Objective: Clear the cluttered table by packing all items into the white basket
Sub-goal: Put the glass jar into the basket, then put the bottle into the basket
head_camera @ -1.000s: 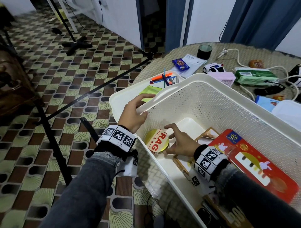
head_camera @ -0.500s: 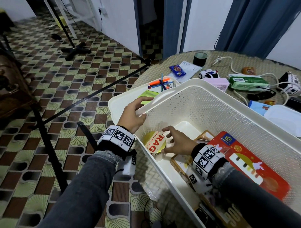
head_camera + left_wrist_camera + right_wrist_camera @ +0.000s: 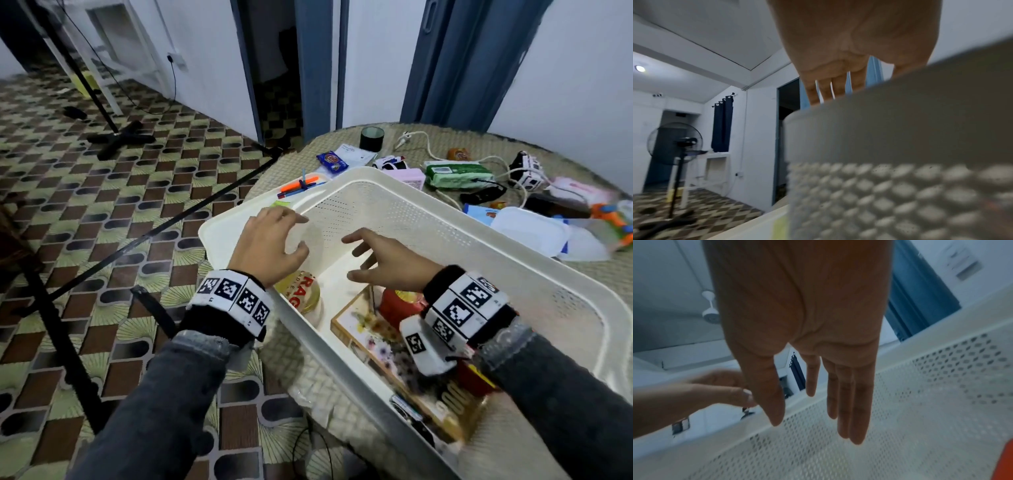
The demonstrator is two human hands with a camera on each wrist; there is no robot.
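Fingers, right hand (image 3: 387, 265): spread and nearly straight, holding nothing, hovering over the middle of the white basket (image 3: 394, 178) in the head view; the right-wrist view shows the same bare palm above the perforated wall.
Fingers, left hand (image 3: 270, 245): loosely bent over the basket's near-left rim, holding nothing; whether the fingertips touch the rim I cannot tell, as the left-wrist view is blurred there.
Basket position: centre of the head frame, sitting on the round table (image 3: 479, 137), one corner overhanging a white tray (image 3: 219, 229) at centre left.
Already inside: a round yellow tin (image 3: 303, 296) at the lower-left corner, a flowered flat box (image 3: 370, 329) and a red box (image 3: 400, 305), partly hidden under the right wrist.
Still on the table: green tissue pack (image 3: 459, 174), black tape roll (image 3: 371, 137), blue snack packet (image 3: 330, 161), toy cars, cables, pens (image 3: 298, 185), in the upper right and upper centre.
Handling, basket: probably light and slightly flexible thin plastic; best steadied by its thick rim.
Handling, remaining items: mostly small and light; the tissue pack is likely soft and takes a full-hand squeeze, the cables floppy and prone to snag, the pens better gathered as a bundle.
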